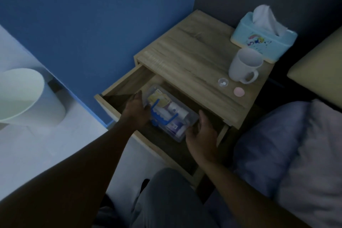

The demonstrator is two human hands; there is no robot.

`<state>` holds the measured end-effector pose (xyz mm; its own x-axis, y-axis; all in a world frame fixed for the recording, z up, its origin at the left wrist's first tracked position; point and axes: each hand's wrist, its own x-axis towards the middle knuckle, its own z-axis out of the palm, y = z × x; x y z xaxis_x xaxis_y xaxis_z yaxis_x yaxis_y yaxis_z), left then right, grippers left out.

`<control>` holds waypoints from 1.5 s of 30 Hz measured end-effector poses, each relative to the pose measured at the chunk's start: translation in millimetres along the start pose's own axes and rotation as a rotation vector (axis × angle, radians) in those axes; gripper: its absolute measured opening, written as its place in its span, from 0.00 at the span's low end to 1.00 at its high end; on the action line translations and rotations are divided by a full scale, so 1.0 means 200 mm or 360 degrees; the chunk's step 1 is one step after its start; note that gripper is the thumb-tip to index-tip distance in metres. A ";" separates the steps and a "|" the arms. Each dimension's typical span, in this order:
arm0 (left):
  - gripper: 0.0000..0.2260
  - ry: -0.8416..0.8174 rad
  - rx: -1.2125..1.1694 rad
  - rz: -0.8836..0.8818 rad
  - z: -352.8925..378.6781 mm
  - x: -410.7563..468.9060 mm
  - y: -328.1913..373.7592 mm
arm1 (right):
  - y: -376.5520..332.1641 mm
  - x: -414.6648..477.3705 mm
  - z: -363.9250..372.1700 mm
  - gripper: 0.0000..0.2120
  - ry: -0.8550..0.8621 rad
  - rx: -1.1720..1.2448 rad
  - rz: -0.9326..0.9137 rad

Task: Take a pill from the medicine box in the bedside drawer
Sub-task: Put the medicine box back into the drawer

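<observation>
In a dim bedside drawer, both hands, left and right, cup the ends of a clear medicine box, seemingly light, rigid and slippery, best lifted by its blue handle.

Your left hand & right hand flank the clear medicine box in open drawer, frame ctr; both touching its sides.

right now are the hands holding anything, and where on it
Both hands grip the clear plastic medicine box in the open wooden drawer: left hand on its left end, right hand on its right end.
</observation>
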<state>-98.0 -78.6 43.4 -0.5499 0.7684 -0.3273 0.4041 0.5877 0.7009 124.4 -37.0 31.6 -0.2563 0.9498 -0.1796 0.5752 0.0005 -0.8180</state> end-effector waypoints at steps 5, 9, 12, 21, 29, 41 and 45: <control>0.19 0.0158 0.0019 0.0232 0.00 -0.17 -0.06 | -0.03 0.02 -0.19 0.27 0.0011 -0.0416 -0.0496; 0.12 0.0077 0.0135 0.0278 0.07 -0.30 -0.14 | 0.02 0.14 -0.33 0.29 -0.0107 -0.0846 -0.0630; 0.28 0.0298 0.0078 0.0341 0.15 -0.39 -0.18 | 0.09 0.24 -0.41 0.28 -0.0204 -0.1135 -0.0698; 0.48 0.0445 -0.0424 -0.0029 0.34 -0.42 -0.20 | 0.19 0.29 -0.44 0.26 -0.0282 -0.1316 -0.0816; 0.38 0.0300 -0.1022 -0.0198 0.44 -0.38 -0.26 | 0.22 0.32 -0.45 0.26 -0.0291 -0.1288 -0.0864; 0.35 0.0078 -0.1142 -0.0100 0.49 -0.18 -0.09 | 0.28 0.33 -0.38 0.24 -0.0007 -0.1197 -0.0877; 0.35 0.0043 -0.1137 -0.0091 0.54 -0.09 -0.02 | 0.29 0.33 -0.36 0.23 0.0112 -0.1151 -0.0894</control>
<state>-11.2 -68.6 -22.0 -0.5774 0.7296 -0.3664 -0.1979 0.3103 0.9298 195.6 48.5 11.6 -0.6110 0.7674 0.1943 0.7324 0.6411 -0.2293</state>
